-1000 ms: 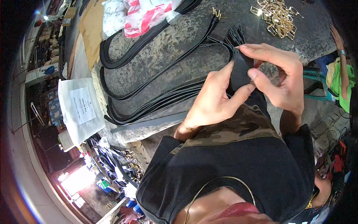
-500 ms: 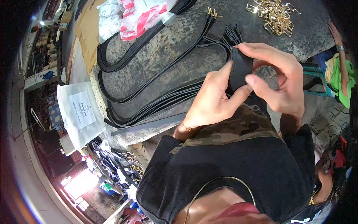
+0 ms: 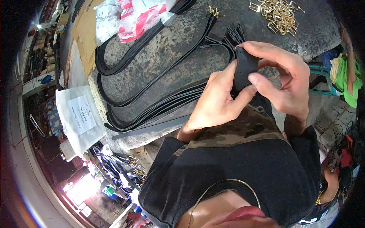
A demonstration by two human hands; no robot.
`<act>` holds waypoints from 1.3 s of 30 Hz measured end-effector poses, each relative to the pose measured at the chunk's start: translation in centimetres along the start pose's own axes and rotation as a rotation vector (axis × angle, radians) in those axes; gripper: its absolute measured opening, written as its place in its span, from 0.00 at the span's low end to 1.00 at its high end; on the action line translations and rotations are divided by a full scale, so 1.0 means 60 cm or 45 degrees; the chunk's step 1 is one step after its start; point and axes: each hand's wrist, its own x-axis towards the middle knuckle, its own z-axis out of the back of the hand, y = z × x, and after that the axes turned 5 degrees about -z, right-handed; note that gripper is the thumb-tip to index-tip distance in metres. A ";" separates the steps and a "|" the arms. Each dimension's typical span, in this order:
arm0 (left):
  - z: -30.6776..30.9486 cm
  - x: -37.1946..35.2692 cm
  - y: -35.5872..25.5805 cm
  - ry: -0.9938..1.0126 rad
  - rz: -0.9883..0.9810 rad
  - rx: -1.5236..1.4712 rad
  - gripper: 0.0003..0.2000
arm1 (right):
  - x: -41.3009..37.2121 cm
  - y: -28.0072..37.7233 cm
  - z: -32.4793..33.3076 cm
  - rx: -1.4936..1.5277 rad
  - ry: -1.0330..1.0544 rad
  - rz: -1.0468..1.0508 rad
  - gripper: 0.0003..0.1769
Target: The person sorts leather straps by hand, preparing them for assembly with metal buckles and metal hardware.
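Observation:
Between my two hands is a black leather belt strap (image 3: 245,70), its broad flat face turned up and small holes showing near its edge. My left hand (image 3: 218,100) pinches it from the left, thumb and fingers pressed together. On the other side my right hand (image 3: 283,74) curls round it, with the index fingertip at the top end and the thumb at its right edge. Just beyond the hands lies a bundle of black strap ends (image 3: 234,36). Where the held strap runs below my hands is hidden.
Long black straps (image 3: 152,106) lie curved across the worn table (image 3: 182,41). Gold buckles (image 3: 279,17) are heaped at the far right. Red-and-white plastic bags (image 3: 140,17) lie at the far left, and a labelled white pouch (image 3: 81,117) hangs by the left edge. Another person's arm (image 3: 349,64) shows at right.
Both hands keep the same grip on the strap, which has barely shifted. The view has moved slightly, and the other person's hand at the right has drawn down off the table edge.

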 end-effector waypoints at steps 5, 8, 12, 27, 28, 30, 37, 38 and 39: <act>0.004 0.013 0.017 0.083 -0.171 0.045 0.14 | 0.006 -0.036 -0.008 0.067 -0.098 0.012 0.13; 0.002 0.012 0.034 0.087 -0.013 -0.195 0.09 | 0.021 -0.059 0.018 0.085 -0.090 -0.108 0.08; -0.004 0.009 0.038 -0.067 0.148 -0.555 0.08 | 0.059 -0.246 0.112 -0.358 -0.318 -0.327 0.11; -0.012 0.020 0.053 -0.430 -0.050 -0.230 0.15 | 0.060 -0.423 0.166 -1.444 -0.559 -0.482 0.08; -0.015 0.020 0.055 -0.451 -0.047 -0.199 0.14 | 0.063 -0.416 0.163 -1.450 -0.547 -0.481 0.07; -0.018 0.019 0.062 -0.484 -0.059 -0.163 0.14 | 0.071 -0.408 0.163 -1.455 -0.541 -0.472 0.06; -0.007 0.023 0.081 -0.279 -0.115 -0.216 0.16 | 0.057 -0.399 0.163 -1.389 -0.357 -0.386 0.10; -0.004 0.024 0.083 -0.235 -0.089 -0.239 0.16 | 0.049 -0.397 0.162 -1.282 -0.306 -0.458 0.13; -0.004 0.026 0.086 -0.242 -0.081 -0.244 0.16 | 0.039 -0.398 0.155 -1.285 -0.294 -0.462 0.13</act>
